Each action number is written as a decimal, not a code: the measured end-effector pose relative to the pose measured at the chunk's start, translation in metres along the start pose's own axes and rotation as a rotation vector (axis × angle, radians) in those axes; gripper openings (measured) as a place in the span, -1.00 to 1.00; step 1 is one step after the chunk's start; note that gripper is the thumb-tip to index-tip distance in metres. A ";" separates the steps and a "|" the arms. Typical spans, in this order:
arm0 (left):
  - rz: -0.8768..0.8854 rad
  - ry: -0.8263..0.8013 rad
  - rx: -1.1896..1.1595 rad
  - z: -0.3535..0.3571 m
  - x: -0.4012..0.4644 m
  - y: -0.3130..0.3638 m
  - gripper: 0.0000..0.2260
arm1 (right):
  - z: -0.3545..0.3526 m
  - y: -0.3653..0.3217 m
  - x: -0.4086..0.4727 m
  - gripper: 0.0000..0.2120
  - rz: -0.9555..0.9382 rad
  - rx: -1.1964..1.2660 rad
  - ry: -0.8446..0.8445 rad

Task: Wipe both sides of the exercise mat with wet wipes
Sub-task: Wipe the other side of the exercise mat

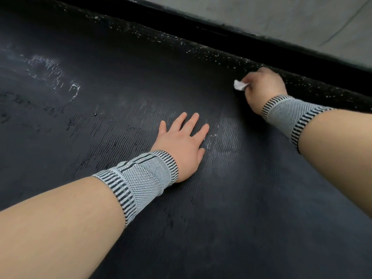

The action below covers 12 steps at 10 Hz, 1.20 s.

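One exercise mat (231,198): black, ribbed with fine wavy lines, laid flat and filling most of the view; glossy damp streaks at the left, pale flecks along the far edge. One wet wipe (239,85): white, crumpled into a small wad, pressed to the mat near that far edge. Two hands. Left hand (183,141): flat on the mat, fingers straight and slightly spread. Right hand (263,85): fingers curled round the wipe, gripping it. Two wristbands, grey knit with black-striped cuffs: one on the left wrist (141,178), one on the right (289,115). One grey floor (281,19): smooth, beyond the mat.
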<state>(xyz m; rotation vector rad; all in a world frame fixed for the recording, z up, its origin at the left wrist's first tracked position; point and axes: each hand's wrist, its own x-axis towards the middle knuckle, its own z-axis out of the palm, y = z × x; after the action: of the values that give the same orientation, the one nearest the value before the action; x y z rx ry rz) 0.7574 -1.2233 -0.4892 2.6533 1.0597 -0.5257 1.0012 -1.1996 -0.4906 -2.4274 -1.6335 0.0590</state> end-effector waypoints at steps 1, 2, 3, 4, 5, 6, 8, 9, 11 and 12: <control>0.001 -0.007 0.012 0.000 0.000 -0.001 -0.45 | 0.000 0.004 0.019 -0.73 0.026 -0.058 -0.018; 0.005 -0.013 0.030 0.001 -0.001 0.000 -0.45 | -0.001 0.006 0.029 -0.73 0.087 -0.071 -0.019; 0.005 -0.011 0.033 0.002 -0.001 0.000 -0.45 | -0.002 0.001 0.016 -0.72 0.109 -0.009 -0.031; 0.006 -0.022 0.036 0.001 0.000 0.000 -0.45 | -0.002 -0.003 -0.014 -0.74 -0.090 0.062 -0.012; 0.007 -0.030 0.033 0.000 0.001 0.000 -0.45 | -0.001 -0.001 -0.012 -0.75 -0.145 0.066 -0.009; -0.002 -0.038 0.041 0.000 0.001 0.000 -0.45 | 0.002 -0.005 0.020 -0.72 -0.023 0.022 -0.004; -0.003 -0.042 0.037 0.000 0.001 0.000 -0.45 | 0.001 -0.023 0.042 -0.67 0.083 -0.018 -0.126; -0.003 -0.031 0.038 0.001 0.001 0.001 -0.45 | 0.006 -0.020 0.000 -0.72 -0.194 0.065 -0.024; -0.006 -0.024 0.029 0.001 0.001 0.001 -0.45 | 0.011 -0.011 0.011 -0.73 -0.231 0.040 0.004; -0.004 -0.028 0.030 0.002 0.001 0.001 -0.45 | 0.012 -0.014 0.037 -0.71 -0.051 0.005 0.002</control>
<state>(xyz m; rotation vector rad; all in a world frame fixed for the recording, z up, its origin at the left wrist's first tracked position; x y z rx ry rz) 0.7585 -1.2243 -0.4909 2.6624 1.0581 -0.5824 1.0009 -1.1584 -0.4960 -2.3798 -1.6914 0.0520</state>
